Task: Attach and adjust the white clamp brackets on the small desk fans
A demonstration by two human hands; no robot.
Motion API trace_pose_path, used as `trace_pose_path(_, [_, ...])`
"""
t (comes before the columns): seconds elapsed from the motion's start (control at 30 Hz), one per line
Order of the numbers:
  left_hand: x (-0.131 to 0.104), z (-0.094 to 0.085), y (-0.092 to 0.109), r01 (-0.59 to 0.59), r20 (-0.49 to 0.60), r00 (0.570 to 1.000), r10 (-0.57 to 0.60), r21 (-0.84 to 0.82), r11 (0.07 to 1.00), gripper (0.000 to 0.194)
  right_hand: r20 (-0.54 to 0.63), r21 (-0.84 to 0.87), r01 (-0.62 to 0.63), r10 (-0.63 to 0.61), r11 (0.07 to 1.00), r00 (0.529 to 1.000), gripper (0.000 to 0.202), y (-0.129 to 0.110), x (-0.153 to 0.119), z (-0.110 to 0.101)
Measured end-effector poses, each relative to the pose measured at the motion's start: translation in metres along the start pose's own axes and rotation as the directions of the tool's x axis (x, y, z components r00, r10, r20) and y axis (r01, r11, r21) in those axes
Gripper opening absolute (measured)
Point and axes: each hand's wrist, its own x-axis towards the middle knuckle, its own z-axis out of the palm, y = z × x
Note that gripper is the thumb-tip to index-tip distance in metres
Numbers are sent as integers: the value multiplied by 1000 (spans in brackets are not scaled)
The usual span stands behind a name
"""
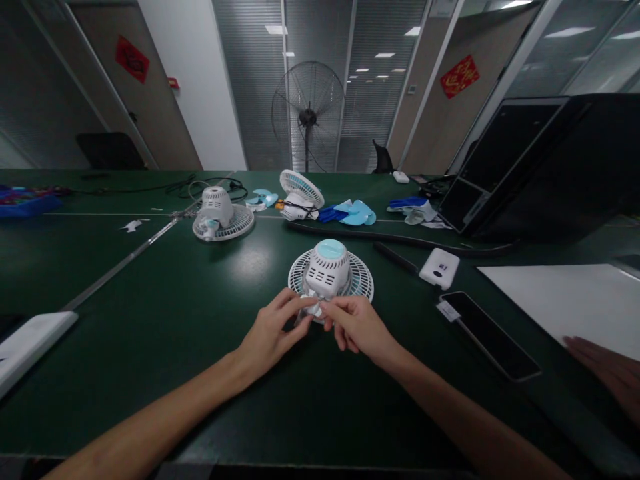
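Because laid grille-down, white fan head (325,272): steady on the broad round grille (364,277), just beyond the grip and touching fingertips at the near edge; turned with the motor housing (327,267) upward, likely to leave the neck reachable.
Left hand (270,331): drawn narrow around the small pale neck piece (313,309), with forefinger on the far side and thumb on the near side, probably to steady it.
Right hand (361,323): pinched close at the same piece from the right, with the other fingers curled underneath, seemingly to keep out of the way.
Neck piece: between both grips; too small and too covered to tell the exact form.
Table (240,407): bearing the fan head's weight, apparently freeing both hands for fingertip work.
Second fan head (225,217): beyond and left of the grip, well apart, also grille-down, perhaps for equal steadiness.
Third fan (301,190): farther beyond the grip, tipped with the grille raised, near light blue blades (360,213) and blue gloves (330,214); seemingly set back for elbow room.
Smartphone (493,337): right of the grip, near a white handheld device (440,268), seemingly put aside within reach.
Co-worker's hand (607,373): far right of the grip, at the white sheet (565,300).
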Motion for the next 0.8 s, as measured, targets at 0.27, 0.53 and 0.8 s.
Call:
trace_pose_path(0.27, [2, -1, 1, -5, -12, 1000, 5, -3, 1000, 29, 125, -751, 493, -639, 439, 759, 29, 7, -9, -20])
trace_pose_path(0.53, [0, 0, 1, 6, -8, 1000, -6, -10, 1000, 29, -85, -171, 253, -271, 952, 959, 31, 1, -3, -5])
trace_pose_path(0.8, [0, 0, 1, 12, -7, 1000, -12, -12, 1000, 30, -108, -66, 115, -122, 991, 987, 34, -1, -5, 0])
